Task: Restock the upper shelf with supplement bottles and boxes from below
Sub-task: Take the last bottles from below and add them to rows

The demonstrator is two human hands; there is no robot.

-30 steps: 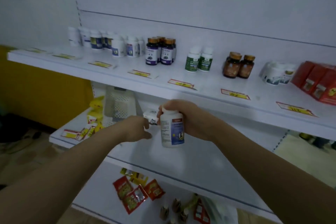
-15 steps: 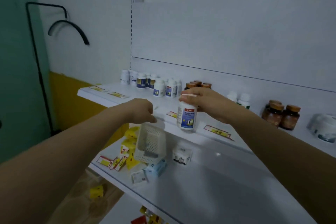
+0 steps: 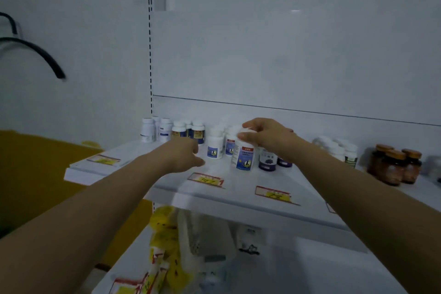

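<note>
Bottle: rigid, smooth plastic, likely light. Your right hand has its fingers curled round the cap, a sound hold. Base at shelf; contact unclear. Left hand loosely curled, empty, over shelf.

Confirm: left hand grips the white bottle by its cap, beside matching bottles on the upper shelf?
No: the head view shows the right hand gripping the white bottle by its cap, beside matching bottles on the upper shelf. The left hand holds nothing.

It's dim and bluish where I'm reaching. A faint glare spot sits on the back panel upper right; the lower shelf at bottom centre is blurred, my forearms shadowed.
</note>
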